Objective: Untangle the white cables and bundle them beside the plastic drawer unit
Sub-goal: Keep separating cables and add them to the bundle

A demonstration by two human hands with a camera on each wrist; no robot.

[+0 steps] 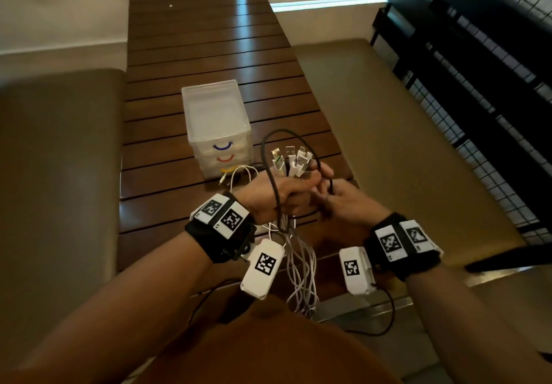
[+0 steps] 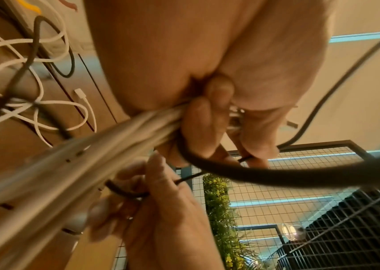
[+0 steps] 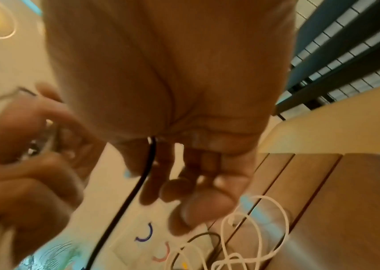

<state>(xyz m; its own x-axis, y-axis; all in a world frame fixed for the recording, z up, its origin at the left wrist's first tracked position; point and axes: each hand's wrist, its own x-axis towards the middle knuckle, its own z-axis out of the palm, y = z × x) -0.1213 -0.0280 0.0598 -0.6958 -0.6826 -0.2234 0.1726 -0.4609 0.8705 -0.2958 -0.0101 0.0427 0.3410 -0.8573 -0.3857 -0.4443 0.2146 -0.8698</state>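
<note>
My left hand point(image 1: 294, 188) grips a bundle of white cables point(image 1: 301, 261) above the table's near end. Their plugs point(image 1: 291, 159) stick up out of the fist, and the rest hangs down toward my lap. In the left wrist view its fingers point(image 2: 201, 126) curl round the white bundle point(image 2: 68, 164). My right hand point(image 1: 333, 197), close on the right, pinches a black cable point(image 1: 268, 156) that loops over the left hand; the black cable point(image 3: 142, 182) runs out from under its palm. The clear plastic drawer unit point(image 1: 218, 123) stands just beyond both hands.
More white cable point(image 1: 239, 174) lies loose on the slatted wooden table point(image 1: 209, 55) in front of the drawer unit, tangled with dark cable point(image 2: 34, 54). Padded benches point(image 1: 59, 159) flank the table. A black wire-mesh railing point(image 1: 478, 70) runs along the right.
</note>
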